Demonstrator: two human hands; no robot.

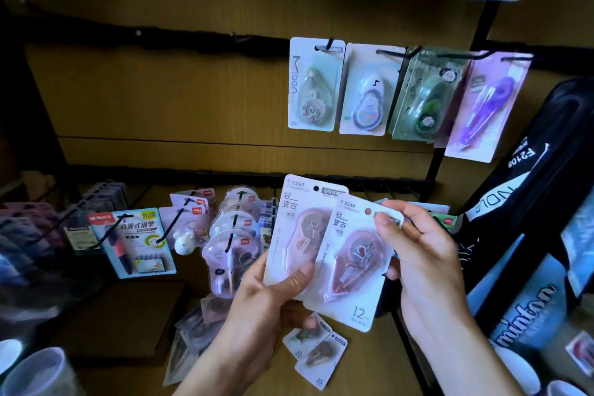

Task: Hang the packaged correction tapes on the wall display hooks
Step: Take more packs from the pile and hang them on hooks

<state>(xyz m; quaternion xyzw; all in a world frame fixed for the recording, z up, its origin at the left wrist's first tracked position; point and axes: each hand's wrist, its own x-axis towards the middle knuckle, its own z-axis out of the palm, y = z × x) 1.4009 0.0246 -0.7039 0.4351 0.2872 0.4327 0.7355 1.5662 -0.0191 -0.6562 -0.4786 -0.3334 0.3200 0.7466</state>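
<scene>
Holding two pink packaged correction tapes fanned below the wall's middle hook row (398,53), the left hand (266,296) gripped the T-9267 pack (295,228) by its lower edge, while the right hand (418,254) pinched the T-9264 pack (353,264) near its top hole. Risk, as I judged it: the overlapped cards could slip or snag while separating, or the small hole could miss a hook tip. No containers held tapes; spare packs (316,352) lay loose on the shelf under the left hand.

I note the left hand (266,296) gripping two overlapped correction tape packs, T-9267 (295,228) behind T-9264 (353,254). The right hand (418,247) pinches the front pack's top corner. Four carded packs (401,90) hang on wall hooks (398,53) beyond.
</scene>
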